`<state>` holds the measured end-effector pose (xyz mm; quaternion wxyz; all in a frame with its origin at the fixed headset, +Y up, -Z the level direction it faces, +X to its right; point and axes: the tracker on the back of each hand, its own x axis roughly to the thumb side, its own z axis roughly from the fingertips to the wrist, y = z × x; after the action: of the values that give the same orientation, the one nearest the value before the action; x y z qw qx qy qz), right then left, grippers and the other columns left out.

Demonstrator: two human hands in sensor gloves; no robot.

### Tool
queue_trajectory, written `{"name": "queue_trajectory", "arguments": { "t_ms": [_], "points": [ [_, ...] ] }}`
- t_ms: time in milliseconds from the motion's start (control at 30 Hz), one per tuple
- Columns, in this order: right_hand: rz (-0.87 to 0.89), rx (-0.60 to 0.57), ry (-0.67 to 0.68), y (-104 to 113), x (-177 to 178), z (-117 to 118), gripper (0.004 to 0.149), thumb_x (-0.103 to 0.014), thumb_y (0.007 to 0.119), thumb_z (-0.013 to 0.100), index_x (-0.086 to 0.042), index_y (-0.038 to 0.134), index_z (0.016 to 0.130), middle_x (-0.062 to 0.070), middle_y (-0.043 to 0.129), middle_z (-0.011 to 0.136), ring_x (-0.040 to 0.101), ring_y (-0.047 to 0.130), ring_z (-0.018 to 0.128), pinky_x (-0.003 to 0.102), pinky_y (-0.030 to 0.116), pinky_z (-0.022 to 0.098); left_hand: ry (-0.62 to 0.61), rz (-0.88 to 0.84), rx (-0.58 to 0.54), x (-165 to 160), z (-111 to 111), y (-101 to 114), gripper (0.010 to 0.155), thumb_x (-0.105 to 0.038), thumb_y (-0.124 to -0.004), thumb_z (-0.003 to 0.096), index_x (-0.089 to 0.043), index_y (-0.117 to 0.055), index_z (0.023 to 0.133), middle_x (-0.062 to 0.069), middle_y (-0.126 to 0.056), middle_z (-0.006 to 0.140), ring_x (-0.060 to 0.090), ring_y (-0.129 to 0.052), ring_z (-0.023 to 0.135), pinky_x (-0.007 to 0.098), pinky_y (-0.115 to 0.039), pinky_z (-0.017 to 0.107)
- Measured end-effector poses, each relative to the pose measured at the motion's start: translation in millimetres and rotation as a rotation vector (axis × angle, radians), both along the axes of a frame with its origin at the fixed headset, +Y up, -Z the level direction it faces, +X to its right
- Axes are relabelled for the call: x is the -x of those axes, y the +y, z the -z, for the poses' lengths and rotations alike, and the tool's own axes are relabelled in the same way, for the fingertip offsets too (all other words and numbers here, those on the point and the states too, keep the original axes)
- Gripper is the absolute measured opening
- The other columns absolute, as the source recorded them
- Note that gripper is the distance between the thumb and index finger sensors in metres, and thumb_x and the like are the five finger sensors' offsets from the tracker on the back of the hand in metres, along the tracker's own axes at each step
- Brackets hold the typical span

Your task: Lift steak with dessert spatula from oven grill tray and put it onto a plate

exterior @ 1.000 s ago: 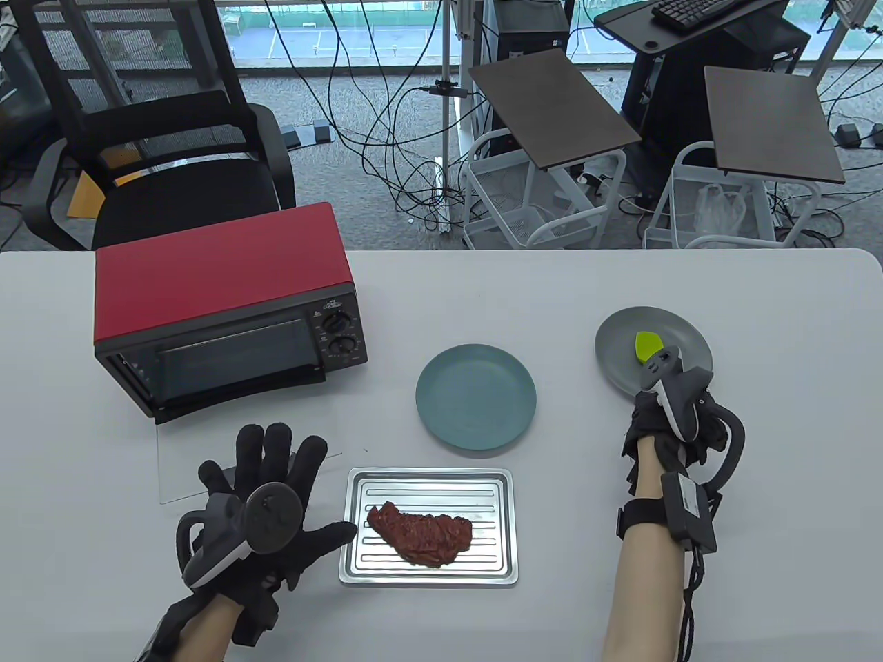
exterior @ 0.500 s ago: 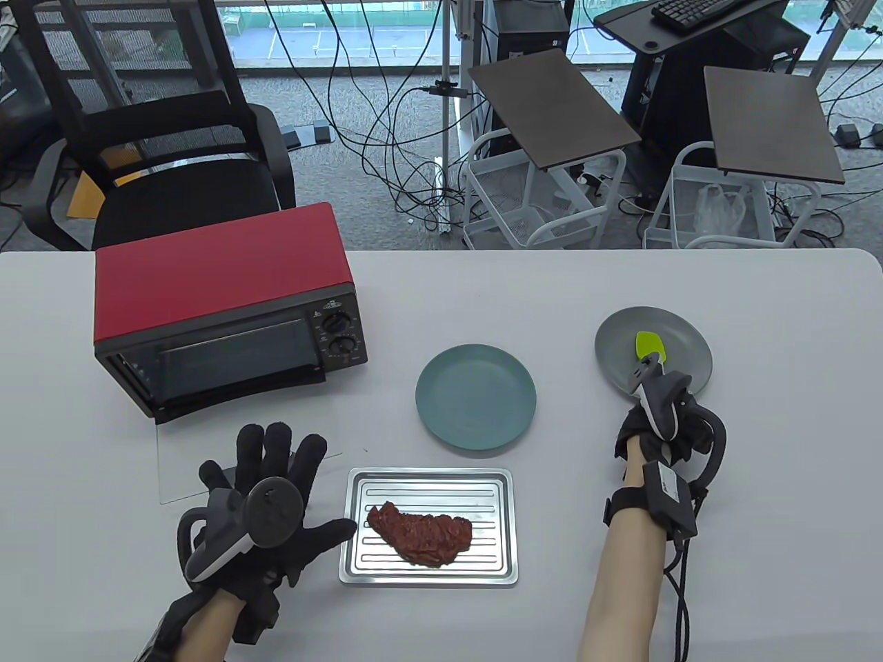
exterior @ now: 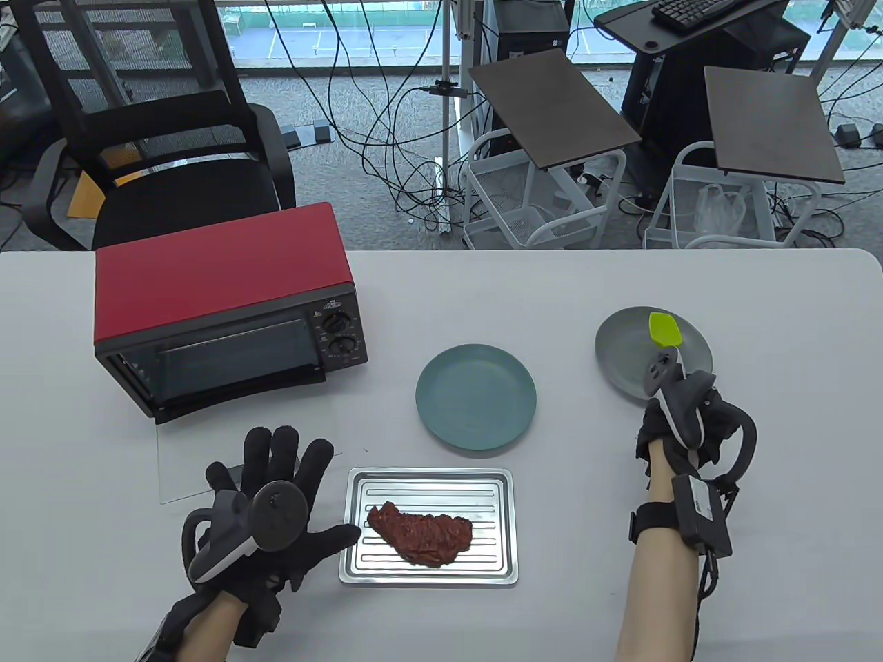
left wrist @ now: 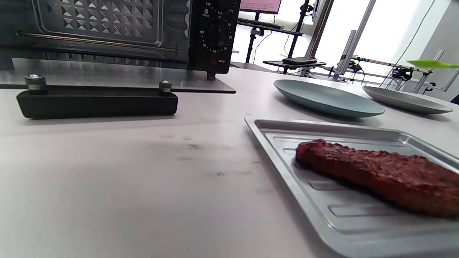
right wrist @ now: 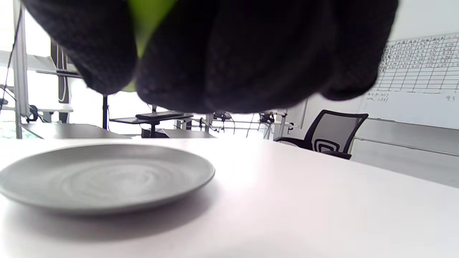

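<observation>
While the right hand [exterior: 679, 420] is pinching the dessert spatula [exterior: 666, 329] above the grey plate [exterior: 621, 345], its soft blade is risking folding under the steak [exterior: 419, 534], lying on the tray [exterior: 428, 483] near the worktop's front edge; left hand [exterior: 276, 503] is resting spread.

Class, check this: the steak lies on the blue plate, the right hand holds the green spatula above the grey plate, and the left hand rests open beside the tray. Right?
Not quite. The steak lies on the tray, not the blue plate, as the table view shows. The rest stands.
</observation>
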<state>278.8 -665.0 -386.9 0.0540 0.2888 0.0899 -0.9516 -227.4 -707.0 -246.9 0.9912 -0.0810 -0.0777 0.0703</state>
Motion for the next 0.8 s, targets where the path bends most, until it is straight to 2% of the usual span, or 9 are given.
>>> {"name": "queue_trajectory", "arguments": {
  "t_ms": [100,200,367,567,800],
  "points": [
    [-0.103,-0.036,0.055,28.3,-1.7,-20.1,0.049,-0.051,0.083,0.045,-0.010,0.088,0.072,-0.001,0.098,0.037,0.022,0.097,0.019,0.049,0.083,0.043,-0.009,0.042,0.003,-4.0,-0.9,-1.4,0.106,-0.094,-0.060,0.0286,-0.049,0.007,0.098,-0.004,0.013,0.113,0.035,0.014,0.109,0.081,-0.010,0.066],
    [-0.108,-0.067,0.095,47.5,-5.2,-38.7,0.049,-0.051,0.083,0.045,-0.010,0.088,0.071,-0.001,0.099,0.037,0.022,0.097,0.019,0.049,0.083,0.043,-0.020,0.041,0.015,-6.5,-0.8,-4.6,0.106,-0.094,-0.060,0.0290,-0.049,0.006,0.098,-0.003,0.012,0.113,0.035,0.013,0.110,0.081,-0.010,0.066],
    [-0.093,-0.129,0.198,68.7,-5.1,-70.5,0.049,-0.050,0.084,0.045,-0.010,0.088,0.072,0.000,0.099,0.037,0.023,0.097,0.019,0.050,0.083,0.043,-0.025,0.034,0.063,-6.8,1.4,-10.8,0.106,-0.094,-0.060,0.0290,-0.048,0.006,0.098,-0.003,0.011,0.113,0.036,0.013,0.109,0.081,-0.011,0.065],
    [-0.142,-0.157,0.343,68.7,9.1,-109.0,0.049,-0.051,0.083,0.045,-0.010,0.088,0.072,-0.001,0.099,0.037,0.022,0.097,0.019,0.049,0.084,0.043,-0.038,0.046,0.074,-10.5,1.0,-15.4,0.106,-0.094,-0.060,0.0290,-0.048,0.005,0.099,-0.002,0.010,0.113,0.036,0.012,0.109,0.081,-0.012,0.065],
    [-0.150,-0.177,0.536,47.6,38.8,-153.4,0.049,-0.051,0.083,0.045,-0.010,0.088,0.071,-0.001,0.099,0.036,0.021,0.097,0.018,0.049,0.084,0.043,-0.056,0.055,0.143,-11.2,-0.2,-26.2,0.107,-0.095,-0.059,0.0289,-0.045,0.003,0.101,0.002,0.006,0.115,0.041,0.006,0.109,0.083,-0.016,0.064]
  ]
}}
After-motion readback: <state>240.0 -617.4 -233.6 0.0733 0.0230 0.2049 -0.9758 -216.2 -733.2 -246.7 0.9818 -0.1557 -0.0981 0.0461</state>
